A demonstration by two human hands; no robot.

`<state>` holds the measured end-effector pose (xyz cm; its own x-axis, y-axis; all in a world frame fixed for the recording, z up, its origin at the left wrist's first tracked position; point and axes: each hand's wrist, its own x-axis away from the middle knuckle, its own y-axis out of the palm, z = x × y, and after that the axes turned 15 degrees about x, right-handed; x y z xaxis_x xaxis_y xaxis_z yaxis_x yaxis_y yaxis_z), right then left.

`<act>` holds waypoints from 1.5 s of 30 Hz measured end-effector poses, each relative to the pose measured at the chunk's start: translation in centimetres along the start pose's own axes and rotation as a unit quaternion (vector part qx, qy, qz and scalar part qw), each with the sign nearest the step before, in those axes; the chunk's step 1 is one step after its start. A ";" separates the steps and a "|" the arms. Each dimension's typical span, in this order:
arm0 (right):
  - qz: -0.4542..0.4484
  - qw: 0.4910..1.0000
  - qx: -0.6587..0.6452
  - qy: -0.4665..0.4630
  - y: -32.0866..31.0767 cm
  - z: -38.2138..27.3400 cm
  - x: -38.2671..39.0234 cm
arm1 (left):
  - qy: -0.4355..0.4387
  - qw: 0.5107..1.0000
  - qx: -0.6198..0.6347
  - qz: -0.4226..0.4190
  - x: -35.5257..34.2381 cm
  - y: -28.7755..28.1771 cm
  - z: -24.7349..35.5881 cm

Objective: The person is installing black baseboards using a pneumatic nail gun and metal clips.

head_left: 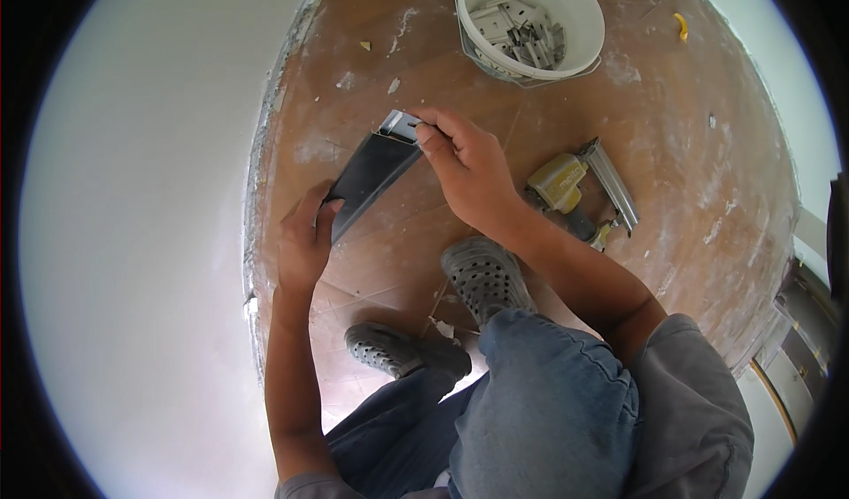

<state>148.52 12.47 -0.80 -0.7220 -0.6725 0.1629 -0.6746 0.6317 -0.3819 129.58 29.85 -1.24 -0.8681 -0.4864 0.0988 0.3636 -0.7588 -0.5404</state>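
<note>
I hold a long dark strip (370,176) at a slant above the floor, with a small silver metal piece (398,120) at its upper end. My left hand (305,234) grips the strip lower down, thumb on its near side. My right hand (460,163) has its fingers closed at the upper end, thumb against the silver piece. A yellow and grey nail gun (559,180) lies on the floor to the right of my right hand.
A white bucket (579,30) holding several metal pieces stands ahead on the dusty brown floor (309,83). A white wall (133,216) runs along the left. My legs and grey perforated shoes (486,278) are below; small debris and a yellow scrap (681,26) lie about.
</note>
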 end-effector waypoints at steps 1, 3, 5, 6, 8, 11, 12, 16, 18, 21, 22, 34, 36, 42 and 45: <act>0.003 1.000 -0.015 0.016 0.1 0.0 0.0 | -0.015 1.000 -0.007 -0.009 -0.1 0.0 0.2; 0.004 0.995 -0.099 0.017 0.8 0.8 0.1 | -0.031 0.999 -0.016 -0.018 -0.4 0.2 0.4; 0.004 0.983 -0.183 0.018 1.0 0.8 0.0 | -0.025 1.000 0.017 -0.009 -0.5 0.4 0.4; -0.012 0.991 -0.130 0.023 0.6 0.6 -0.2 | -0.025 1.000 0.017 -0.007 -0.5 0.4 0.4; -0.032 0.996 -0.076 0.020 0.2 -0.2 -0.6 | -0.039 0.998 0.039 -0.028 -0.2 0.0 0.1; -0.056 0.996 0.010 -0.065 -0.2 -1.3 -1.7 | -0.044 0.998 0.044 -0.026 0.3 -0.3 0.1; -0.059 0.998 0.006 -0.023 -0.1 -1.3 -1.5 | -0.036 0.998 0.041 -0.004 0.0 -0.5 0.1; -0.086 0.994 -0.020 0.066 -0.7 -1.0 -0.9 | -0.013 0.997 0.054 -0.044 -0.3 0.0 0.5; -0.090 0.993 -0.028 0.067 -0.8 -0.7 -0.7 | -0.042 0.995 0.055 -0.073 -0.2 -0.1 0.6; -0.090 0.991 -0.049 0.090 -1.0 -0.3 -1.4 | -0.069 0.994 0.054 -0.066 0.0 0.0 0.8; -0.091 0.988 -0.061 0.108 -1.0 -0.2 -1.5 | -0.069 0.994 0.055 -0.062 0.2 -0.1 0.4; -0.063 0.884 -0.429 0.174 4.5 5.7 -11.2 | -0.077 0.993 -0.017 0.092 -0.7 -1.5 -4.8; -0.045 0.893 -0.419 0.160 7.1 7.1 -14.0 | -0.083 0.985 -0.041 0.144 -2.2 -1.9 -5.8; 0.010 0.996 -0.092 -0.004 16.2 4.1 -16.1 | -0.046 0.963 -0.121 0.238 -6.0 -3.7 -11.0; -0.028 0.997 -0.008 -0.068 19.4 3.7 -16.4 | -0.063 0.952 -0.185 0.235 -7.5 -4.1 -12.6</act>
<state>147.88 34.32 -14.29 -0.6566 -0.7520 0.0576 -0.7161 0.5977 -0.3605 130.35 42.02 -10.32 -0.5827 -0.8004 -0.1408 0.5388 -0.2508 -0.8043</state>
